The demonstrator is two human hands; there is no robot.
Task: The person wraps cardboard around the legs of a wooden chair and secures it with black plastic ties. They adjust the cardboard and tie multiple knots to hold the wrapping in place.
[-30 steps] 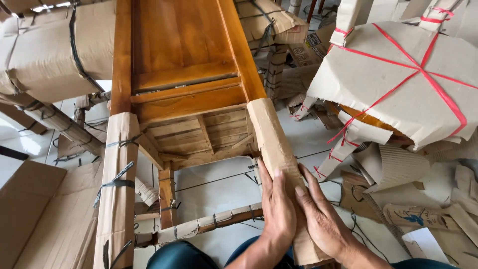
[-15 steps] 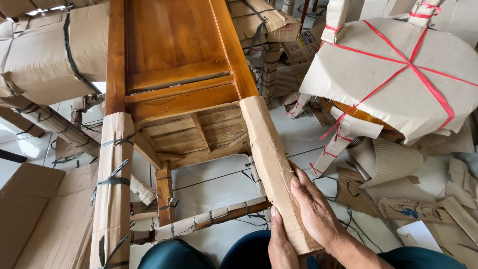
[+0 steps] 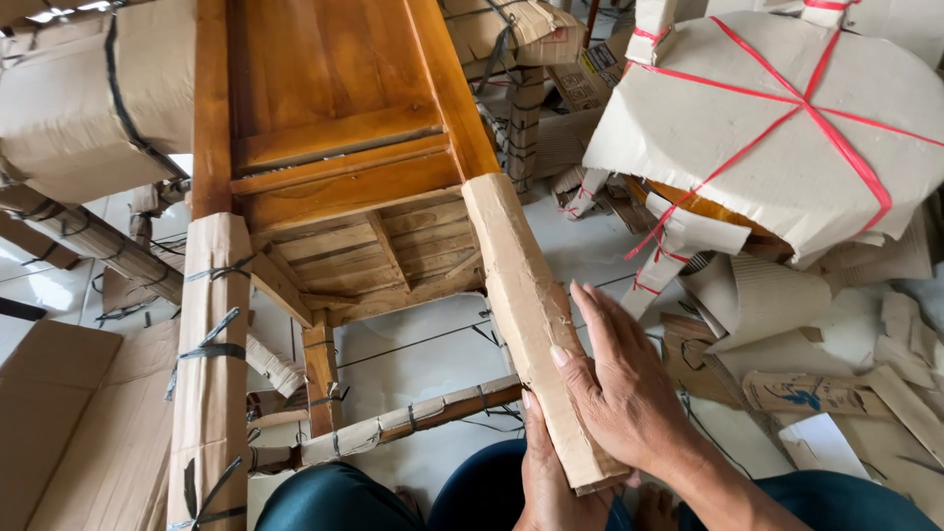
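Note:
A brown wooden chair [image 3: 334,147] lies tilted toward me with its legs pointing at me. Its right leg [image 3: 526,305] is wrapped in loose brown cardboard. My right hand [image 3: 624,388] lies flat on the lower part of that wrap, fingers spread along it. Beneath the leg's end, my left hand [image 3: 551,482] cups the cardboard from below. The left leg [image 3: 211,374] carries cardboard bound with black straps. A lower rung [image 3: 413,418] is also wrapped and strapped.
A round piece [image 3: 787,128] wrapped in cardboard and tied with red strap stands at the right. Cardboard scraps [image 3: 836,393] litter the white tiled floor [image 3: 413,344]. Other wrapped furniture [image 3: 79,88] sits at the upper left, flat cardboard [image 3: 49,423] at the lower left.
My left hand has slid from the top of the wrapped leg to underneath its end. My right hand has shifted slightly up the wrap. The view has drifted a little.

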